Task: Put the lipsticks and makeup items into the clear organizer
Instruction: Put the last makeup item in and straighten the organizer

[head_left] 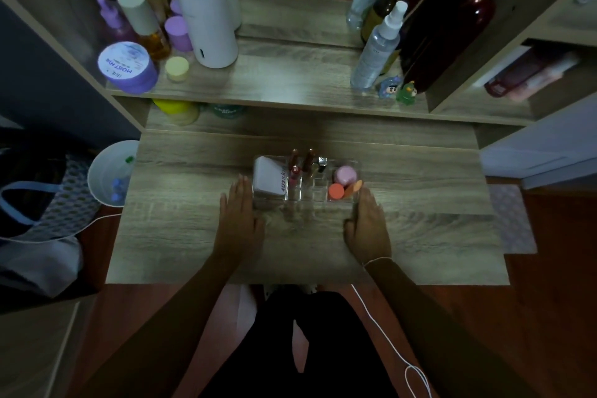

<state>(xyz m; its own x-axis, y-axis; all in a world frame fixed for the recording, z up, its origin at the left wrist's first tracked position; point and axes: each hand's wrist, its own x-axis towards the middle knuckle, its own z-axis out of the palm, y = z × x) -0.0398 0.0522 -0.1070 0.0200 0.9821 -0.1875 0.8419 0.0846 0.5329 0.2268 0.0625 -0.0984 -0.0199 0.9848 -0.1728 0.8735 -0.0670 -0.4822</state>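
The clear organizer (307, 195) stands in the middle of the wooden desk (193, 236). Its left part holds a white box (268, 178). Two red lipsticks (300, 161) and a small black-and-silver item (322, 165) stand in the middle slots. A pink round item (346, 174) and orange sponges (337, 191) lie in the right part. My left hand (240, 220) rests flat on the desk against the organizer's left side, fingers apart. At the organizer's right front corner, my right hand (368, 223) also lies flat and holds nothing.
A raised shelf behind carries a white cylinder (206, 16), a purple jar (127, 66), bottles, a spray bottle (376, 48) and small figurines (397, 90). A white bin (106, 171) sits left of the desk. A white cord (387, 339) trails by my right arm.
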